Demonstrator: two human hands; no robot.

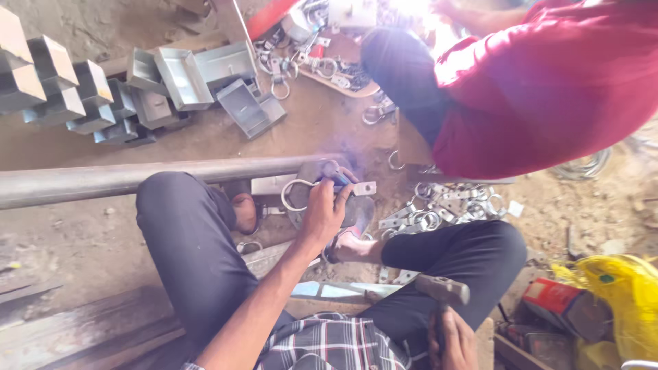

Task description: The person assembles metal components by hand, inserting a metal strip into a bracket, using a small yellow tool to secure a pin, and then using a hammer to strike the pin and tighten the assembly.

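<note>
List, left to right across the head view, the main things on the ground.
Stacked grey metal boxes → open metal trays → left hand gripping a ringed metal piece → pile of ringed metal fittings → hammer in the right hand → red container → yellow bag.

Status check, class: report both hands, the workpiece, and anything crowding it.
Left hand pinching metal ring-and-plate piece. Right hand gripping hammer. Steel pipe alongside; another person's knee close.

You are sitting over a dusty dirt floor (322, 130) where a long steel pipe (137, 178) is lying across, open grey metal boxes (185, 79) are stacking up at the top left, a yellow bag (627, 301) is slumping at the right, and harsh white light (418, 10) is glaring overhead.
</note>
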